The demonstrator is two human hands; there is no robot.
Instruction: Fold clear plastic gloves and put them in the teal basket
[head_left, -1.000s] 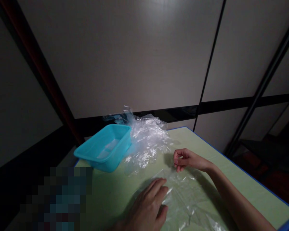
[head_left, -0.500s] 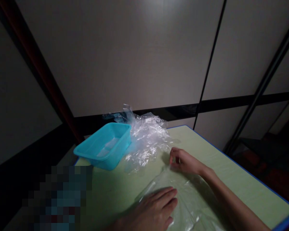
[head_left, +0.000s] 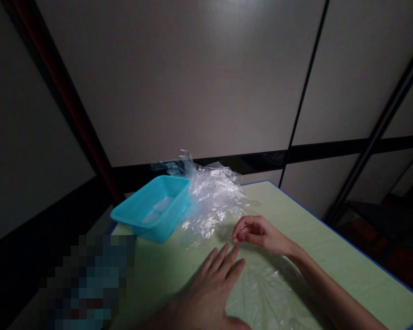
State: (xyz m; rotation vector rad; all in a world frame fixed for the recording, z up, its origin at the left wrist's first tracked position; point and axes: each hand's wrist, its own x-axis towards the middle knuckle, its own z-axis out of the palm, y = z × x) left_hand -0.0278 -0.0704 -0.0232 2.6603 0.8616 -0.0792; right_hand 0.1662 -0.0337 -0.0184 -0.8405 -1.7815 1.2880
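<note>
A clear plastic bag [head_left: 265,293] lies spread and lightly creased on the table. My left hand [head_left: 213,284] rests over its left side, palm down, with the fingers stretched out and slightly apart. At the bag's far edge is my right hand [head_left: 258,233], its thumb and fingers curled into a pinch. The thin film at those fingertips is hard to make out. Beyond both hands, a crumpled heap of clear plastic bags [head_left: 216,192] leans against a turquoise plastic basin [head_left: 172,215].
The light green table [head_left: 296,215] has a blue edge. Pale cabinet panels [head_left: 199,91] with a dark band stand right behind it. A pixelated patch covers the lower left. Something dark stands on the floor at the far right.
My left hand has slid forward and its fingers have spread. My right hand has moved slightly left and nearer to it, still pinched. The bag lies flatter.
</note>
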